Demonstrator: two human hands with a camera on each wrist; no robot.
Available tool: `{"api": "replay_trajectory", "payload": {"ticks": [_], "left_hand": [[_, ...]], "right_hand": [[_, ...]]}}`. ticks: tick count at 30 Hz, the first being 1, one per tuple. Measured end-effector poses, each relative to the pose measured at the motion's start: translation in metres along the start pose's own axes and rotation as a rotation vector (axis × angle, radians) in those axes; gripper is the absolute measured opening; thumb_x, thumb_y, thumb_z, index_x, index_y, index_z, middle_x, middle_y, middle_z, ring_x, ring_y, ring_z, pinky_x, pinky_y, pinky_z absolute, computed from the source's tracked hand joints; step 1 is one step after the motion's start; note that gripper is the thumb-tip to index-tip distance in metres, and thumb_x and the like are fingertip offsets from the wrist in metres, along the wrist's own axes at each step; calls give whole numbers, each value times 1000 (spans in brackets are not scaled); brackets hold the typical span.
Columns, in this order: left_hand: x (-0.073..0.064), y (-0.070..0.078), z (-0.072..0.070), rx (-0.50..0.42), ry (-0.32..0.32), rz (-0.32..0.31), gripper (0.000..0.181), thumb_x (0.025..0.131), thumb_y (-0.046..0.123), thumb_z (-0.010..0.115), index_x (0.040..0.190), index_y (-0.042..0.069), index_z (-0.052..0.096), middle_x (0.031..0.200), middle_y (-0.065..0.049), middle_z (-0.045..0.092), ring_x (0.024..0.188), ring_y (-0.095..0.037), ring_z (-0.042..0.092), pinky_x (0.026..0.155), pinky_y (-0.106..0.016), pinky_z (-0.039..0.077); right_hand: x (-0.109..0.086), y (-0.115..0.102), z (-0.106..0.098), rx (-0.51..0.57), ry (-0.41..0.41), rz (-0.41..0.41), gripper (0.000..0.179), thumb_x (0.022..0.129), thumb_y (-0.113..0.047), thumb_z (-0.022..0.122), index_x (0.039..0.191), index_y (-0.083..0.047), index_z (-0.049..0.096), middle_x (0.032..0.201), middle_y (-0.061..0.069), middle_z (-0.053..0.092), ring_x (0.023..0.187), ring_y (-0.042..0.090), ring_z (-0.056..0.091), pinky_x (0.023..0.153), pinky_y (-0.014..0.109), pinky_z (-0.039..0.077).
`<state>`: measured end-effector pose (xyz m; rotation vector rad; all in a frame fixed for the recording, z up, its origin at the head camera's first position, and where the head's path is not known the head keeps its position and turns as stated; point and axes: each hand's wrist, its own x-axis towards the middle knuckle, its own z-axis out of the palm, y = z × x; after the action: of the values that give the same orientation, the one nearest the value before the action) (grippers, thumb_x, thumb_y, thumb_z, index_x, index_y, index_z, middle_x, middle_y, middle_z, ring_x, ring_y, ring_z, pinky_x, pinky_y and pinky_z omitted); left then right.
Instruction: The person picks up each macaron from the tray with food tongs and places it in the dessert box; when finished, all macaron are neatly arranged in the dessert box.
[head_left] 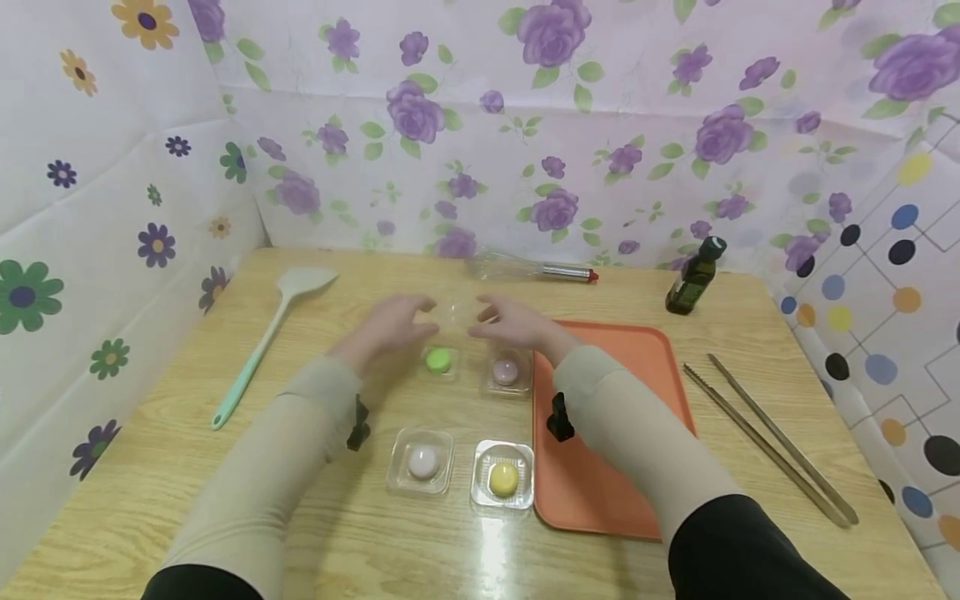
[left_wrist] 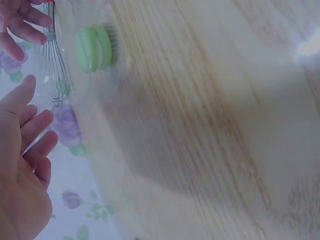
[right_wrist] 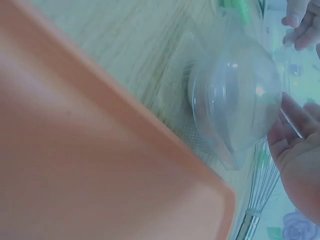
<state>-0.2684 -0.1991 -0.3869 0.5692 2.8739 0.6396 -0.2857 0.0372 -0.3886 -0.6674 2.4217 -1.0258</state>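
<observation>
Both hands are at the middle of the table, facing each other. Left hand (head_left: pixel 390 323) and right hand (head_left: pixel 517 322) have thumbs and fingers spread apart. A faint clear plastic piece (head_left: pixel 453 310) shows between them; whether the fingertips touch it is unclear. Just nearer lies a green macaron (head_left: pixel 438 360) in a clear box. Beside it a purple macaron (head_left: pixel 506 372) sits in a clear box, with a domed cover (right_wrist: pixel 237 92) over it in the right wrist view. A white macaron (head_left: pixel 423 461) and a yellow macaron (head_left: pixel 504 479) sit in clear boxes nearer the front.
An orange tray (head_left: pixel 600 492) lies under the right forearm. To its right are metal tongs (head_left: pixel 772 442) and a dark bottle (head_left: pixel 696 277). A whisk (head_left: pixel 536 269) lies along the back. At left rests a spatula with a green handle (head_left: pixel 258 350). Patterned cloth surrounds the table.
</observation>
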Motion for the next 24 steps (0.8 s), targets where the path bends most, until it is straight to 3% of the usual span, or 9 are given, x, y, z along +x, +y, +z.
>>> {"api": "replay_trajectory", "payload": {"ticks": [5,10,16,19,24], "left_hand": [[-3,6,-2,-8,30,51,47,89,25,64,127,-1,52,124,-18,57,114,-34,52,99,-47,39],[-7,16,-5,2,50,94,46,88,26,65,125,1,55,123,-15,59,109,-31,56,96,-44,43],[-15,26,-4,35,105,166,45,86,25,68,123,1,57,121,-14,60,110,-30,55,98,-44,40],[-17,28,-2,49,135,192,45,86,25,68,123,2,57,120,-13,61,112,-30,53,100,-45,38],[-21,31,0,79,187,222,46,85,25,69,123,3,57,120,-12,61,112,-29,52,100,-44,37]], "right_hand": [[-6,0,1,114,23,-5,79,89,-35,62,149,-9,17,127,13,55,112,28,55,96,39,43],[-12,2,2,368,43,2,81,92,-30,60,150,-11,7,124,18,54,107,36,57,92,44,46],[-17,0,3,704,26,45,54,99,-37,43,138,-4,28,118,24,55,107,42,55,95,50,42],[-19,-3,3,815,-6,82,58,100,-47,32,137,-3,33,116,26,56,104,41,57,97,52,40],[-21,-4,1,887,-28,88,69,97,-57,23,140,-4,34,106,24,60,85,29,64,89,45,48]]}}
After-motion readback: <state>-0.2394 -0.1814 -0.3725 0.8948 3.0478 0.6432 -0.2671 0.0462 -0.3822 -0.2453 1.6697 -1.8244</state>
